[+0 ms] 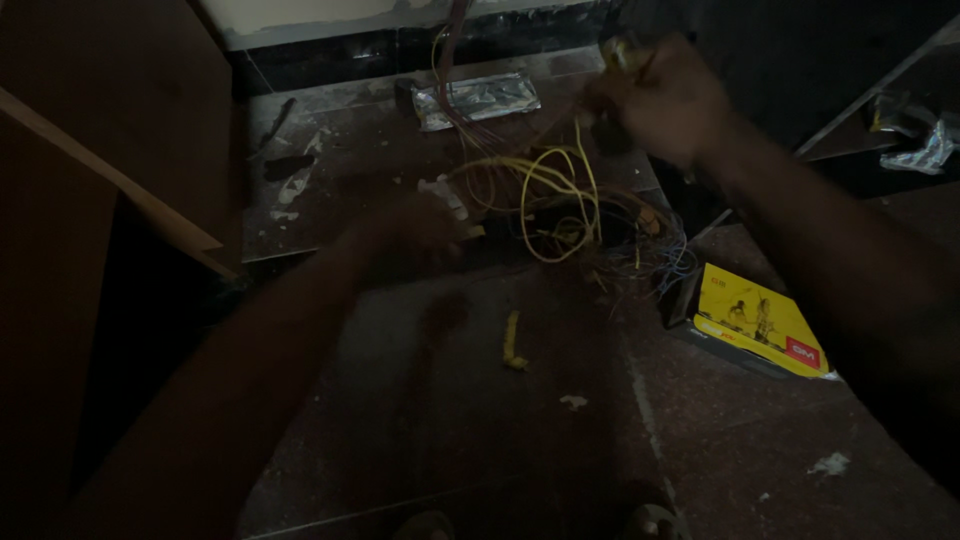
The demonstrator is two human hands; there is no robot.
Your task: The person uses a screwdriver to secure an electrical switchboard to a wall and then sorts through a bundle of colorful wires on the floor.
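Your right hand (660, 95) pinches the yellow wires (555, 195), lifted off the floor (480, 420) near the far wall; your left hand (415, 225) blurs, its grip unclear. They look light and springy, so hold them near the bundled ends.

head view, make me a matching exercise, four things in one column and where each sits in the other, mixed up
Things:
1. yellow box
2. tangle of yellow wires
3. silvery packet
4. short yellow scrap

Places:
A. alone on the floor tile, nearer the camera than the wires
B. far back, by the base of the wall
C. between the left hand and the right hand
D. on the floor below the right forearm

Pairs: 1-D, 2-C, 3-B, 4-A
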